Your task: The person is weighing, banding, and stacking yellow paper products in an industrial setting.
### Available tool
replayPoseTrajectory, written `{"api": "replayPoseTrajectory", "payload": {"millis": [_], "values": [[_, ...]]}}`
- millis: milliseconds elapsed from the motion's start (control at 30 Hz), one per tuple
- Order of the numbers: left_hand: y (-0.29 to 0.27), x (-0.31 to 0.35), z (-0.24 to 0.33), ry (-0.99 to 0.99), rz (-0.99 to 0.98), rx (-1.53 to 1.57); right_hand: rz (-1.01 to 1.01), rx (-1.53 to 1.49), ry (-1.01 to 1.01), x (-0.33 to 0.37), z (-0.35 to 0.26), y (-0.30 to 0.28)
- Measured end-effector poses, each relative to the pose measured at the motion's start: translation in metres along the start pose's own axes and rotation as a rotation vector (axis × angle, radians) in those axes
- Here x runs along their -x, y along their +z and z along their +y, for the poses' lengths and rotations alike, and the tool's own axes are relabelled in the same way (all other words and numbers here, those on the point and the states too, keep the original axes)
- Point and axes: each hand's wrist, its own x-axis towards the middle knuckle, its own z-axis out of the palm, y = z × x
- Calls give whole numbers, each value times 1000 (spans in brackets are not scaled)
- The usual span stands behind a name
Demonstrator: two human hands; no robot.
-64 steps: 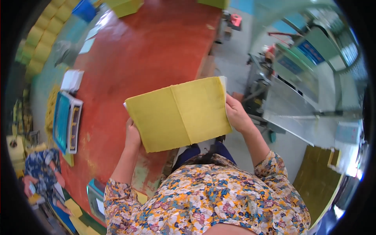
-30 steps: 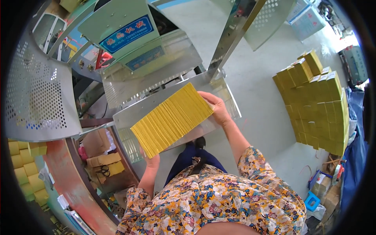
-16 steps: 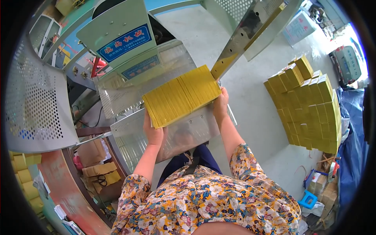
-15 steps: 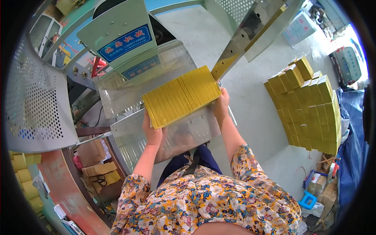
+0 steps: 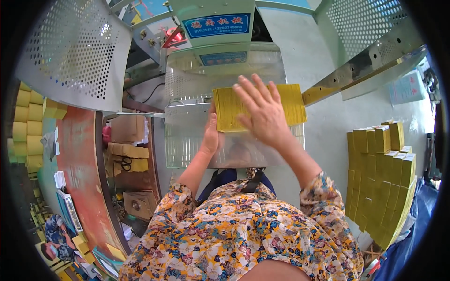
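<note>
A long block of tightly packed yellow paper [image 5: 293, 102] rests over the clear-and-metal machine bed [image 5: 197, 145] in front of me. My left hand [image 5: 213, 136] grips the block's left end, its thumb up along the side and its other fingers hidden. Across the top of the block my right hand [image 5: 266, 110] is spread, fingers apart and slightly blurred, holding nothing. Whether its palm touches the paper or hovers just above, I cannot tell.
A machine housing with a blue label [image 5: 218, 24] stands behind the bed. Perforated guards [image 5: 75, 51] flank it, with a metal bar [image 5: 365, 68] at right. Yellow blocks are stacked [image 5: 375, 178] on the right floor. Scissors [image 5: 126, 163] lie on a left shelf. A person [image 5: 61, 241] is at lower left.
My right hand has let go of the block's right end and moved over its top, fingers spread. The block now lies straighter. My view has turned left.
</note>
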Motion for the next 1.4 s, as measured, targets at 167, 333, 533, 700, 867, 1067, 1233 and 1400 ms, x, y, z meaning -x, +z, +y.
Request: {"api": "replayPoseTrajectory", "payload": {"millis": [167,333,533,700,867,1067,1233,1400], "values": [[29,11,-15,88,7,-115,-202,137,124,11,51,19],[18,7,-28,-4,47,-156,-72,53,-43,-15,7,8],[37,-5,0,-41,30,-277,-261,66,28,-16,26,39],[58,-3,15,-2,9,-279,-7,-14,-108,-17,12,30],[56,-6,21,-19,10,-293,-195,40,62,-6,25,38],[54,-1,32,-24,73,-316,-100,197,133,21,73,14],[45,-2,41,-24,64,-332,-138,81,159,23,73,5],[35,4,44,-76,47,-350,153,27,191,45,59,-37]]}}
